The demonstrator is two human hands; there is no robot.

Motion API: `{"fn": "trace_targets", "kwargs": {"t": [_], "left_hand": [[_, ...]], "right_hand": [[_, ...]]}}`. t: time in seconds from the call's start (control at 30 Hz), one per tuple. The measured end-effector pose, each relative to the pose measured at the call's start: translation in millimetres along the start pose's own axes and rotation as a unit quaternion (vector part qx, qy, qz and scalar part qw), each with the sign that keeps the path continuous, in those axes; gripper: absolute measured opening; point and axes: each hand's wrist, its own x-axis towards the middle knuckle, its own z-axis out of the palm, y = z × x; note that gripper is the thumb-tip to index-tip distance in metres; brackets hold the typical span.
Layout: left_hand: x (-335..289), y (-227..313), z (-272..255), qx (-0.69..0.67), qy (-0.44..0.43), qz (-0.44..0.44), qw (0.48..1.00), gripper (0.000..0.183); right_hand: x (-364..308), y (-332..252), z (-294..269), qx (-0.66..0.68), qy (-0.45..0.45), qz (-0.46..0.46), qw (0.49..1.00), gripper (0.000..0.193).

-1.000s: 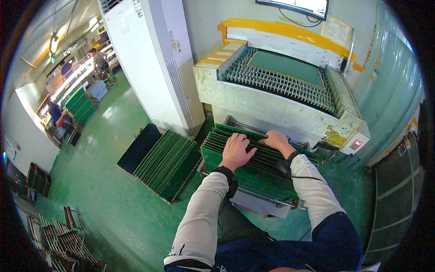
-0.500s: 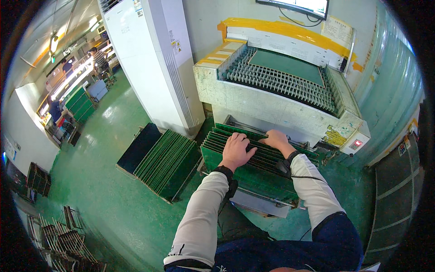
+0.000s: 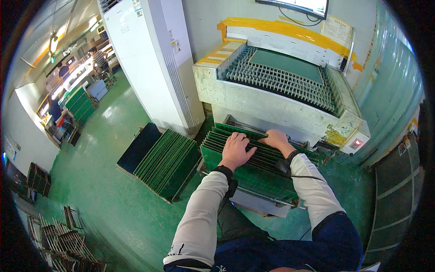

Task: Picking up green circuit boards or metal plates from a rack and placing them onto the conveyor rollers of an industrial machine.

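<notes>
In front of me a rack holds several thin green panels [image 3: 247, 174] standing on edge, close together. My left hand [image 3: 236, 152] lies across their top edges, its fingers apart and its thumb out to the right. At the far side of the same row, my right hand [image 3: 277, 140] is closed over the top edge of a rear panel; its fingertips are partly hidden behind it. One more green panel [image 3: 287, 65] lies flat on the rollers [image 3: 276, 86] of the machine beyond the rack.
To the left, a second rack of upright green panels [image 3: 165, 161] stands on the floor by a tall white cabinet [image 3: 149, 59]. The machine's front wall [image 3: 267, 102] rises behind my rack. Empty-looking racks [image 3: 68, 238] sit at lower left; people work far left.
The flat panel on the rollers has shifted very slightly away from me. Both my hands stay in place on the rack. A distant person at the far left has moved a little.
</notes>
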Motion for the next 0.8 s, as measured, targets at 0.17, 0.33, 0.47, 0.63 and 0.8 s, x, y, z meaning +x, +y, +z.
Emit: {"fn": "trace_targets", "kwargs": {"t": [0.17,0.33,0.47,0.63,0.8], "left_hand": [[1.1,0.3,-0.4,0.004,-0.026,-0.010,1.000,0.042],[1.5,0.4,-2.9,0.004,-0.042,-0.013,0.999,0.042],[1.3,0.3,-2.2,0.006,-0.034,-0.011,0.999,0.042],[1.3,1.3,-2.6,0.004,-0.038,-0.016,0.999,0.042],[0.3,0.0,-0.7,0.004,-0.011,-0.004,1.000,0.041]], "right_hand": [[0.1,1.9,1.3,0.007,0.005,-0.001,1.000,0.063],[0.3,2.2,2.0,0.008,0.009,-0.005,1.000,0.062],[-0.2,1.8,1.1,0.011,0.006,-0.004,1.000,0.063],[-2.2,0.0,-0.9,0.005,0.004,0.000,1.000,0.064],[-3.7,-2.2,-3.3,0.004,-0.003,-0.001,1.000,0.064]]}}
